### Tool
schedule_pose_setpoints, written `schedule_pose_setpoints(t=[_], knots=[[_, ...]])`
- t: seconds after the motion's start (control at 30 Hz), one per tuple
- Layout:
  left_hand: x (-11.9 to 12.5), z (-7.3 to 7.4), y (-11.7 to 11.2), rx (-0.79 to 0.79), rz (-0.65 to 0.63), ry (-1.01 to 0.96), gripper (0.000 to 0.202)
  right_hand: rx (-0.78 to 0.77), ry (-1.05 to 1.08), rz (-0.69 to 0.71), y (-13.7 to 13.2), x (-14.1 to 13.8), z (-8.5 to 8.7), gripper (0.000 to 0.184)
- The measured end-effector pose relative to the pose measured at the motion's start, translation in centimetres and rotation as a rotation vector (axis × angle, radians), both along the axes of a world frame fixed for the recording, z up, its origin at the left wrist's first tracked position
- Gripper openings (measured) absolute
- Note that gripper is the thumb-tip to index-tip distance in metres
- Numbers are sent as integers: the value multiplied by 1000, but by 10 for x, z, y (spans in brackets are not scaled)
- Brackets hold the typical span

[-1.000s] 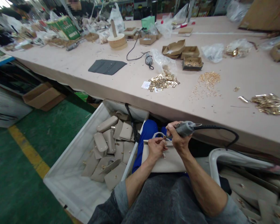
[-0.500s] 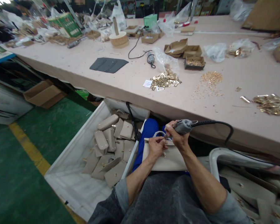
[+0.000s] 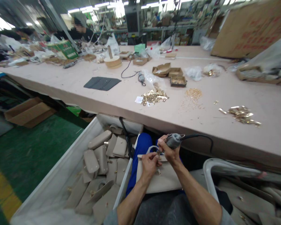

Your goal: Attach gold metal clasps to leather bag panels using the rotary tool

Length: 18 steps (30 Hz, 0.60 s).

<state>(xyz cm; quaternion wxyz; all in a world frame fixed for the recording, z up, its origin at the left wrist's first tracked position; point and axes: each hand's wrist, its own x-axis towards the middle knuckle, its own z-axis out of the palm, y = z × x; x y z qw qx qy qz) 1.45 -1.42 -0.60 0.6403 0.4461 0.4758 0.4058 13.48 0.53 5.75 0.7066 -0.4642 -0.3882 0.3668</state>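
A beige handbag point(image 3: 164, 179) lies across my lap, with its flap edge and a pale loop handle toward the table. My left hand point(image 3: 150, 163) pinches a small gold metal fitting point(image 3: 158, 153) at the flap. In my right hand point(image 3: 168, 150) is a grey corded electric screwdriver point(image 3: 173, 141), tilted with its tip down toward the fitting. The exact contact at the tip is too small to make out. Below my fingers a small metal clasp part point(image 3: 158, 172) shows on the bag's front.
A white bin point(image 3: 81, 150) of beige bags stands at my left, another white bin point(image 3: 207, 175) at my right. On the table point(image 3: 121, 103) lie gold fittings point(image 3: 154, 96), small screw-like pieces point(image 3: 194, 93), more gold plates point(image 3: 241, 114), small boxes and a dark sheet point(image 3: 102, 83).
The camera view has tilted up, so more of the room beyond the table shows. Both hands stay at the flap, and the gold fitting between them shows more clearly.
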Motion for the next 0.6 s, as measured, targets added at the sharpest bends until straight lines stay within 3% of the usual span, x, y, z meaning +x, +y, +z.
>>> schedule_pose_setpoints(t=[0.13, 0.27, 0.37, 0.47, 0.6], knots=[[3, -3, 4, 0, 12, 0, 37, 15, 82, -51, 4, 1, 0, 29], [5, -7, 6, -28, 41, 12, 46, 114, 222, -157, 8, 23, 25, 25], [4, -7, 6, -26, 40, 3, 50, 181, 301, -260, 17, 65, 56, 23], [3, -7, 7, -19, 41, 8, 50, 241, 382, -364, 33, 125, 82, 27], [4, -9, 9, 2, 44, 2, 50, 272, 539, -509, 62, 203, 93, 28]])
